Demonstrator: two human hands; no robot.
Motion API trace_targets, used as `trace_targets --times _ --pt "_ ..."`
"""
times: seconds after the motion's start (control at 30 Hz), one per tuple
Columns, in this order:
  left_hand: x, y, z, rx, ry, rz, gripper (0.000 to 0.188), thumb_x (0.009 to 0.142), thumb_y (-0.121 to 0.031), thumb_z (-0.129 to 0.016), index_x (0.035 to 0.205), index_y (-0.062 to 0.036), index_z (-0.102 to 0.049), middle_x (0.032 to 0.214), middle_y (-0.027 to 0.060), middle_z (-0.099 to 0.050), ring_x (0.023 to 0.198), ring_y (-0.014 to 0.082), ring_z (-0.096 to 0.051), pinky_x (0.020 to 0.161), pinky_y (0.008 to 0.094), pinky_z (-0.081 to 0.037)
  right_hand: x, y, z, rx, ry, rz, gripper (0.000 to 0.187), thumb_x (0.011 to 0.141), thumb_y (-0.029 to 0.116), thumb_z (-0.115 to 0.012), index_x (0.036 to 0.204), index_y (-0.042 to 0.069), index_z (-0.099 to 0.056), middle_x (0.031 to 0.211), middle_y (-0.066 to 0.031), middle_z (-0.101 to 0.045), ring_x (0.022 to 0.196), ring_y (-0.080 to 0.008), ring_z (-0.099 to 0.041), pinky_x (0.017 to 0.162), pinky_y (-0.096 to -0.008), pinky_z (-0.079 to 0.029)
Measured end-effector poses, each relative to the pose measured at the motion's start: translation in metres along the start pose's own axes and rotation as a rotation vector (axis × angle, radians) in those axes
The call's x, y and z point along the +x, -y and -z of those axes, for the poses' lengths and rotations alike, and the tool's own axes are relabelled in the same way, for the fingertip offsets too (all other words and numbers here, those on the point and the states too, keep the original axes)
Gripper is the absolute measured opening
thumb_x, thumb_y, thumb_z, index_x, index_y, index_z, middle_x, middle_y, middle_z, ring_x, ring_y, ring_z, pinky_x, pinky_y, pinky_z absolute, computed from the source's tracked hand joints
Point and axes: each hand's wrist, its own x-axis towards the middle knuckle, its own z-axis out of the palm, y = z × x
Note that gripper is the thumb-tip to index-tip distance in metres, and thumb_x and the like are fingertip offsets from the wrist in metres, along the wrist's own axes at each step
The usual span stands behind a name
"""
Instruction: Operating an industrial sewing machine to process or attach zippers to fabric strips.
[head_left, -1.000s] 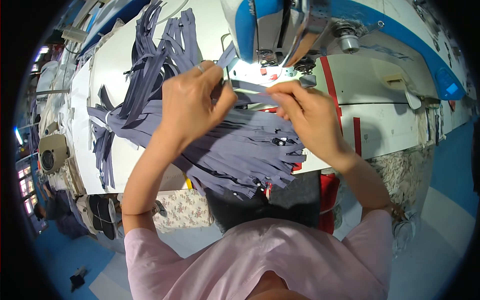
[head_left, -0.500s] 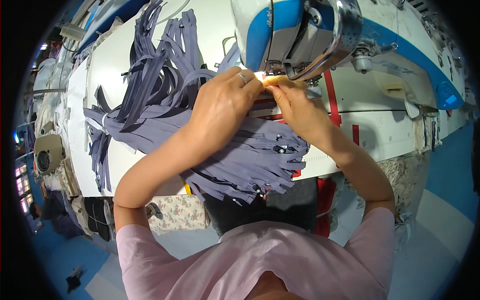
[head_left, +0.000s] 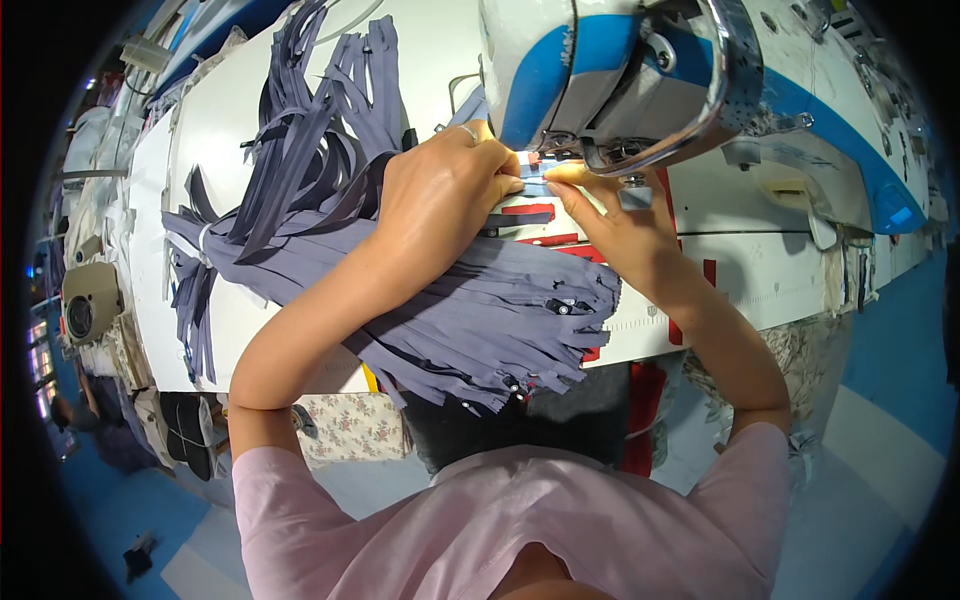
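Note:
A short stretch of grey-blue zipper tape (head_left: 534,186) lies under the lit needle area of a white and blue sewing machine (head_left: 600,85). My left hand (head_left: 437,205), with a ring on one finger, presses its thumb and fingertips together on the tape's left side. From the right, my right hand (head_left: 628,228) pinches the tape between thumb and forefinger; its other fingers are partly hidden behind the machine's metal guard. Below my left forearm spreads a bundle of grey zippers (head_left: 470,300) with dark sliders at their right ends.
More grey zippers (head_left: 290,150) lie looped and tied at the left of the white table (head_left: 220,130). Red tape strips (head_left: 708,272) mark the tabletop near a printed ruler scale. Floral fabric (head_left: 355,428) hangs below the front edge.
My fingertips have moved apart slightly, showing the zipper tape between them. My right hand has shifted a little right and down. The view has shifted, and the machine head appears further right.

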Motion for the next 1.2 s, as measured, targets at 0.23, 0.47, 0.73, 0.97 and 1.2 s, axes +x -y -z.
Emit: trace_targets --times 0.23,0.47,0.73,0.97,1.2 --pt "0.002 0.0 0.001 -0.043 -0.004 0.014 0.013 0.084 -0.02 -0.076 0.089 -0.0081 -0.076 0.086 0.0105 -0.068 0.078 0.0326 -0.067 0.067 0.0438 -0.053 0.001 -0.004 -0.002 0.06 -0.031 0.021 0.023 0.081 0.008 -0.083 0.099 0.007 -0.07 0.098 -0.0097 -0.067 0.091 -0.0322 -0.064 0.079 -0.0408 -0.053" --pt "0.0 0.003 -0.004 -0.054 -0.012 0.036 0.012 0.084 -0.022 -0.078 0.089 -0.0108 -0.078 0.083 0.0083 -0.065 0.073 0.0312 -0.064 0.065 0.0431 -0.051 -0.001 -0.005 -0.011 -0.012 -0.084 0.059 0.016 0.08 0.009 -0.082 0.092 0.004 -0.072 0.091 -0.0131 -0.071 0.085 -0.0344 -0.067 0.075 -0.0432 -0.054" --pt "0.0 0.007 -0.011 -0.086 -0.119 -0.027 0.014 0.082 -0.023 -0.08 0.084 -0.0094 -0.076 0.08 0.0065 -0.062 0.072 0.029 -0.062 0.064 0.0421 -0.05 -0.027 -0.02 -0.026 -0.61 0.065 0.143 0.038 0.094 0.031 -0.069 0.132 0.032 -0.068 0.129 0.0071 -0.061 0.127 -0.0119 -0.053 0.109 -0.044 -0.043" --pt "0.003 0.011 -0.012 -0.055 -0.149 -0.033 0.018 0.081 -0.02 -0.08 0.079 -0.0044 -0.072 0.081 0.0077 -0.062 0.073 0.0304 -0.063 0.064 0.0421 -0.05 -0.022 -0.025 -0.03 -0.566 0.097 0.138 0.029 0.098 0.025 -0.065 0.125 0.019 -0.069 0.114 -0.0013 -0.064 0.114 -0.0207 -0.061 0.097 -0.0411 -0.05" --pt "0.006 0.016 -0.013 -0.024 -0.148 -0.044 0.022 0.082 -0.02 -0.079 0.078 -0.0012 -0.069 0.086 0.0095 -0.063 0.076 0.0322 -0.064 0.068 0.0432 -0.051 -0.015 -0.028 -0.029 -0.082 0.153 -0.022 0.026 0.101 0.026 -0.06 0.122 0.013 -0.066 0.118 -0.0061 -0.065 0.117 -0.0232 -0.06 0.098 -0.045 -0.051"
